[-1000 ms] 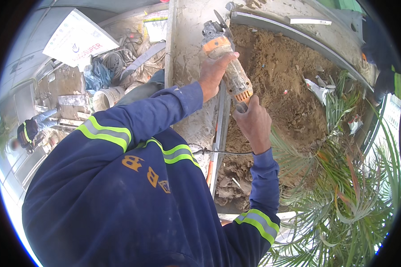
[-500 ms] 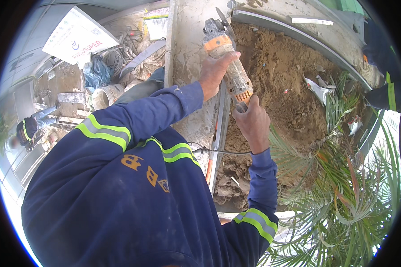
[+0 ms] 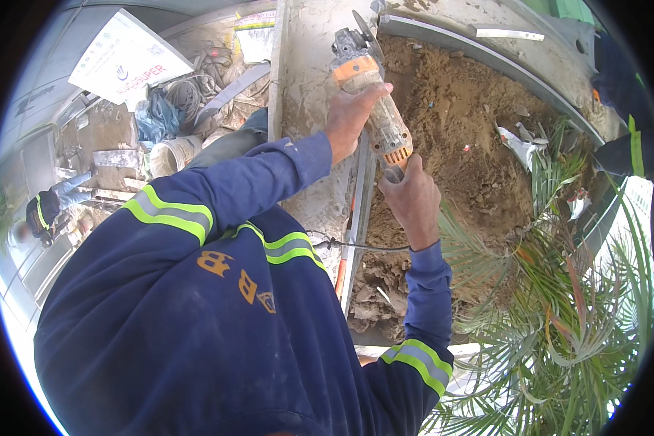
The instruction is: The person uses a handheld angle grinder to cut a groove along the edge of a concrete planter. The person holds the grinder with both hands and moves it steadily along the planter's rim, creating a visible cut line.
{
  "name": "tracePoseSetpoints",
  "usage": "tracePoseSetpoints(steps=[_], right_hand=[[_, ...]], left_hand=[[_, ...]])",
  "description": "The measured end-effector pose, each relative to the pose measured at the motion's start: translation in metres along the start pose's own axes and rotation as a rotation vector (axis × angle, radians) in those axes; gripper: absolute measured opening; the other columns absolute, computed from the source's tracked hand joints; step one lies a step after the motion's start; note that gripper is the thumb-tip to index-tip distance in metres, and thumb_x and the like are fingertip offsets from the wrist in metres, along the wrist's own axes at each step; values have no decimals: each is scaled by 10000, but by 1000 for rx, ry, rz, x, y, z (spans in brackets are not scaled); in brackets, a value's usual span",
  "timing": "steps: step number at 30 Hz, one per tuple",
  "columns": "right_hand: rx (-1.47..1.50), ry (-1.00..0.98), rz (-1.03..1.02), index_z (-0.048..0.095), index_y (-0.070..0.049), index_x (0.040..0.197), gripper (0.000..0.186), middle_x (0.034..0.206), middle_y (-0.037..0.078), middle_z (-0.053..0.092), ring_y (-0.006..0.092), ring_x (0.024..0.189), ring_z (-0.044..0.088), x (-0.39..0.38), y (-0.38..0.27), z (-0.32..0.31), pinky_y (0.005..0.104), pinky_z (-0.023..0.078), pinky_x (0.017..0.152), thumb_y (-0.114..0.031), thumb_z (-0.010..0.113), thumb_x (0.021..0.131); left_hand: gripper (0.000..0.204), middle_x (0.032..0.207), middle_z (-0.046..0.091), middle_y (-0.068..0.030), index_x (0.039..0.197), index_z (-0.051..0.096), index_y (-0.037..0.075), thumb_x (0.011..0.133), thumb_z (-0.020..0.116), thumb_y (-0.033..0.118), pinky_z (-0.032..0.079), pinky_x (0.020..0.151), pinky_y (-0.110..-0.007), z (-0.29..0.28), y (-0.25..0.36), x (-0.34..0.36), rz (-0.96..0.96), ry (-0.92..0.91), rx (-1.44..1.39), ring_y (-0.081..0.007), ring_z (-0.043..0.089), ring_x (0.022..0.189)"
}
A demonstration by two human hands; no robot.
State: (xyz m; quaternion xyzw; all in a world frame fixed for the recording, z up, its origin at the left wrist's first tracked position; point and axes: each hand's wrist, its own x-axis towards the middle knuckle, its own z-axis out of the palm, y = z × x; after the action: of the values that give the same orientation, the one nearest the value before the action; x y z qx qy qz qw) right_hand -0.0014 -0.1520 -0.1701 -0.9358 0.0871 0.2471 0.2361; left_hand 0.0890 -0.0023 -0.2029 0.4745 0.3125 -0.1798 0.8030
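Note:
An angle grinder, dusty grey with orange bands, points away from me, its disc upright at the far end. My left hand is wrapped round the body just behind the orange collar. Round the rear end, by the orange vent, my right hand is closed on the tool. Beneath it lies a concrete ledge beside a planter of brown soil. The disc is close to the corner where the grey planter edging begins; whether it touches cannot be made out.
Palm fronds spread at the right. A dark cable crosses below the grinder. On the left are a white bucket, blue plastic and a white board. One person is far left; another person's dark sleeve shows right.
Hands and grinder hold nearly the same place. The person's sleeve at the far right has shifted slightly.

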Motion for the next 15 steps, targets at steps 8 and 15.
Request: tracePoseSetpoints(steps=[8, 15], right_hand=[[9, -30, 3, 517, -5, 949, 358, 772, 272, 692, 459, 750, 697, 1, -2, -4, 537, 539, 670, -242, 727, 783], [4, -7, -8, 514, -14, 944, 341, 757, 266, 688, 461, 736, 689, 0, 0, -1, 545, 530, 660, -257, 710, 807]], left_hand=[[305, 888, 664, -40, 1018, 661, 58, 835, 797, 260, 547, 735, -343, -3, -1, 1, -21, -27, -26, -152, 663, 779], [321, 900, 666, -41, 1034, 666, 53, 835, 796, 267, 542, 734, -341, -1, 0, -1, -14, -5, -16, -152, 660, 784]])
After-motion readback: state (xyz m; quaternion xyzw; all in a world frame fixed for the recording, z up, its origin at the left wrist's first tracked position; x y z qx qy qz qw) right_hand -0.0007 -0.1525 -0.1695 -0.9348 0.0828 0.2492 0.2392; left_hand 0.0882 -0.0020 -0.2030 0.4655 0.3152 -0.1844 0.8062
